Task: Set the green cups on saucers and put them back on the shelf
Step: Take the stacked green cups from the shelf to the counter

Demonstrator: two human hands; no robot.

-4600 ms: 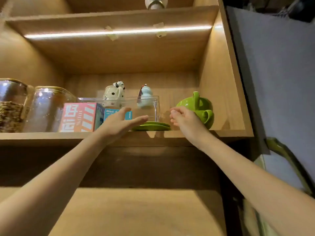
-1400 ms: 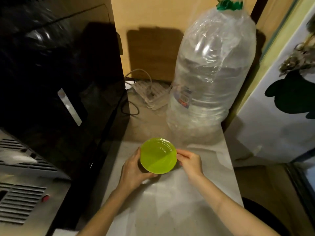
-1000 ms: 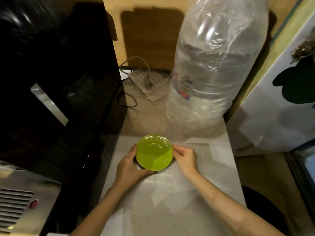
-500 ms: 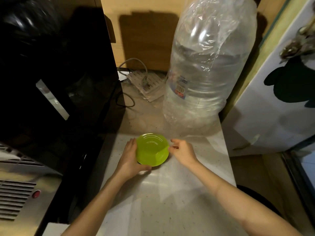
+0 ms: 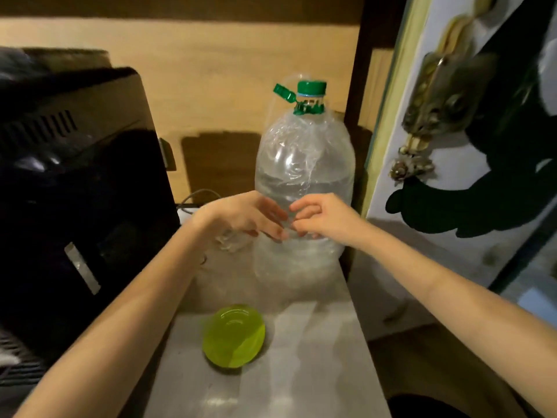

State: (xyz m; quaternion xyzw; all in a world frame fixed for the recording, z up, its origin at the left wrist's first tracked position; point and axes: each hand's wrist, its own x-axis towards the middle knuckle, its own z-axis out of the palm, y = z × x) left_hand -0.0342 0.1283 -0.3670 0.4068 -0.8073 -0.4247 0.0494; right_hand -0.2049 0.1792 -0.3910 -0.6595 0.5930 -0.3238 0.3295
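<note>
A stack of bright green saucers [image 5: 233, 335] lies on the pale stone counter [image 5: 301, 372], near its front. Both my hands are raised well above and behind it, in front of the big water bottle. My left hand [image 5: 244, 215] is empty with fingers loosely spread. My right hand [image 5: 322, 217] is also empty, fingers curled apart, its fingertips almost meeting those of the left. No green cup and no shelf are in view.
A large clear water bottle [image 5: 304, 188] with a green cap stands at the back of the counter. A black appliance [image 5: 75, 191] fills the left side. A white fridge door [image 5: 467, 146] with dark magnets stands to the right. The counter drops off at right.
Both hands let go of the green saucers, which now rest on the counter, and rose up toward the bottle. The view has tilted upward.
</note>
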